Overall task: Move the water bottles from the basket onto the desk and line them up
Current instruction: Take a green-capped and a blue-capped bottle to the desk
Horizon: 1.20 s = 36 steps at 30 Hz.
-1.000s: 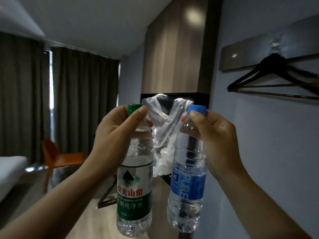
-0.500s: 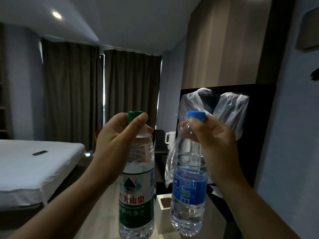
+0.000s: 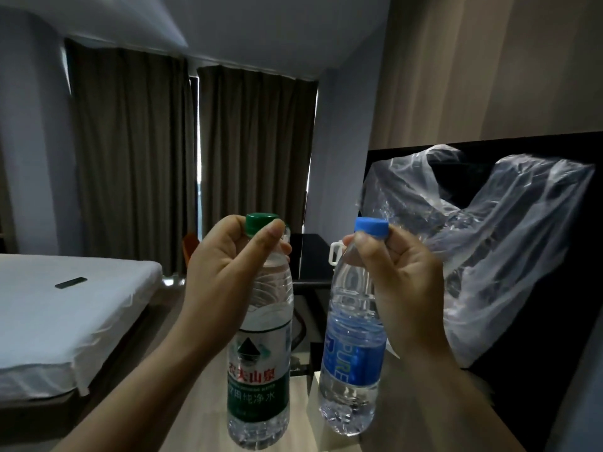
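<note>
Two clear water bottles hang in the air in front of me. My left hand [image 3: 228, 272] grips the neck of the green-capped bottle [image 3: 259, 380], which has a green label. My right hand [image 3: 404, 282] grips the neck of the blue-capped bottle [image 3: 350, 370], which has a blue label. Both bottles are upright and a short gap apart, above the light wooden desk [image 3: 208, 396]. No basket is in view.
A crumpled clear plastic bag [image 3: 496, 243] hangs against a black panel [image 3: 535, 370] on the right. A white bed [image 3: 65, 308] with a dark remote [image 3: 70, 283] on it fills the left. A white mug [image 3: 336, 252] stands behind the bottles. Dark curtains cover the far wall.
My view has swung left, so the hangers on the wall have gone out of sight and the bed has come in. Both hands still hold their bottles at the same height.
</note>
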{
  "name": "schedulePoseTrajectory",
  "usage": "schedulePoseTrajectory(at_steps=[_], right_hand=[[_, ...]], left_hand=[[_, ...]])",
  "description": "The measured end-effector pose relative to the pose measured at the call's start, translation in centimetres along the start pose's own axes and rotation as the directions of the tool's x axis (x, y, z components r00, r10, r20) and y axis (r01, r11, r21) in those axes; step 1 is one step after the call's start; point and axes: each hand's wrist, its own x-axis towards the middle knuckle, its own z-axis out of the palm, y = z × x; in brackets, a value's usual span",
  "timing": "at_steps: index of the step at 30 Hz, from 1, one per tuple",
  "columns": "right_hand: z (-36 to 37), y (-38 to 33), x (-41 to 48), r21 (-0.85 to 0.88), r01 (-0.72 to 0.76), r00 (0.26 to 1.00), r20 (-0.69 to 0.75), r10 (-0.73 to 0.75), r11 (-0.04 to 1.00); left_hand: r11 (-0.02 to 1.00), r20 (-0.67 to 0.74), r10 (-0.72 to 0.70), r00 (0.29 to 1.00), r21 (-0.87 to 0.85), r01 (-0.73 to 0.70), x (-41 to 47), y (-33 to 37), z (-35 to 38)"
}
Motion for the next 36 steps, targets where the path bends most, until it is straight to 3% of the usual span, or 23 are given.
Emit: schedulePoseTrajectory(at_steps=[11,25,36], right_hand=[[5.8,11.4,6.5,0.026,-0.027,0.999,-0.017,0.027,0.999],[7.9,30.3,17.6,-0.033,-0.033,0.999,-0.025,0.032,0.999],[11.7,42.7,22.9,-0.064,-0.145,0.989,-0.047,0.142,0.987]], left_hand=[[0.997,-0.006,-0.049,0.999,0.060,0.049,9.8,-11.7,-2.4],[0.983,-0.136,-0.086,0.987,0.148,0.106,21.1,-27.3,2.4],[0.962,-0.155,-0.180,0.971,0.178,0.207,27.9,-39.0,1.5]])
